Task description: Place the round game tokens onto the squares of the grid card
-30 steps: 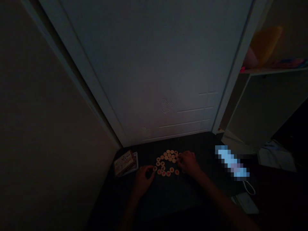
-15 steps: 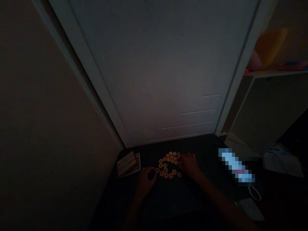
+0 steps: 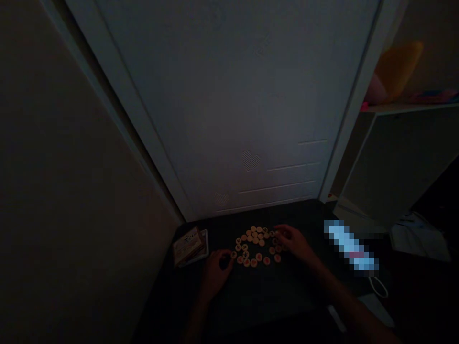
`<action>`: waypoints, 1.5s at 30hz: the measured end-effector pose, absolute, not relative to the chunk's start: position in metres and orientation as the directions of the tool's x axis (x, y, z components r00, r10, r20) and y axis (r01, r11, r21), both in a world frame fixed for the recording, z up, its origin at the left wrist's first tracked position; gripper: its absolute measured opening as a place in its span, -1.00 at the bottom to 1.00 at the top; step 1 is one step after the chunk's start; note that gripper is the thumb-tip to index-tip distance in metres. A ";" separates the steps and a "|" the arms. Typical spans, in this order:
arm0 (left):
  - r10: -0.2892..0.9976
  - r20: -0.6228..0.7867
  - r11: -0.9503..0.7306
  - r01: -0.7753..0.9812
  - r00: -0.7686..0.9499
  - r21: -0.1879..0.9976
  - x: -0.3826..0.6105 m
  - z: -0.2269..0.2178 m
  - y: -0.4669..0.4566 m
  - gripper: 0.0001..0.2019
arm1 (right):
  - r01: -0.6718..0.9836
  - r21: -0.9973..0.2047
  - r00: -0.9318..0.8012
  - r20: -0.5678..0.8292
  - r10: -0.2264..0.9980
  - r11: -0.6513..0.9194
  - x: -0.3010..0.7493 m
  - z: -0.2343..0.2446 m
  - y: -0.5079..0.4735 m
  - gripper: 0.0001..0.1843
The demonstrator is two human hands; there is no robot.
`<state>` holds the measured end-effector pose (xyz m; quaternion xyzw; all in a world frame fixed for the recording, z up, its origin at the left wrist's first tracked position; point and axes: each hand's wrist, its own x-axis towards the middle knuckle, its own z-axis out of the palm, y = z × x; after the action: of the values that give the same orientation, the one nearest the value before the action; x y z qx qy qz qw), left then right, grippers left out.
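Round wooden xiangqi pieces (image 3: 255, 235) lie on a dark table (image 3: 258, 296), some face down and others showing dark or red characters. They form a loose ring with a cluster at its far side. My left hand (image 3: 216, 271) rests at the ring's left end, thumb and finger curled to a piece (image 3: 234, 255). At the right end, my right hand (image 3: 292, 241) has its fingertips closed at a piece (image 3: 272, 233); dim light blurs the exact contact. Several red-marked pieces (image 3: 278, 258) lie below and beside its fingers.
Left of the pieces, a box with a printed lid (image 3: 187, 246) lies on a pale tray (image 3: 205, 243). A blurred bright object (image 3: 351, 246) with a cord loop lies at the right. Behind the table stands a white panel (image 3: 247, 119); a shelf unit (image 3: 401, 112) is at right.
My right hand has moved to the right, away from the cluster, uncovering several pieces at the ring's right side. My left hand stays by the same piece. The view has shifted slightly.
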<state>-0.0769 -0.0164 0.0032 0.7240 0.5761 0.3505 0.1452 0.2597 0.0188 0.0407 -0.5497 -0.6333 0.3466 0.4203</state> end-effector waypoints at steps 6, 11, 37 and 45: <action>0.934 0.339 -0.309 0.725 0.110 0.616 -0.077 0.004 -0.015 -0.77 | 0.044 -0.999 0.115 0.019 0.993 0.014 0.297 0.020 0.017 -0.58; 0.930 0.354 -0.309 0.738 0.101 0.600 -0.077 0.002 -0.014 -0.77 | -0.156 -0.987 0.160 -0.051 0.986 -0.026 0.301 0.000 0.007 -0.49; 0.931 0.353 -0.291 0.762 0.088 0.578 -0.075 0.004 -0.013 -0.76 | -0.512 -0.859 0.180 -0.110 0.977 -0.002 0.302 -0.003 -0.004 -0.46; 0.932 0.352 -0.292 0.753 0.086 0.589 -0.076 -0.001 -0.011 -0.76 | -0.464 -0.885 0.175 -0.121 0.977 -0.027 0.300 -0.002 -0.003 -0.43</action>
<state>-0.0759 -0.0110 -0.0007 0.7256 0.5807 0.3459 0.1293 0.2997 -0.0030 -0.0022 -0.4338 -0.2956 0.5702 0.6319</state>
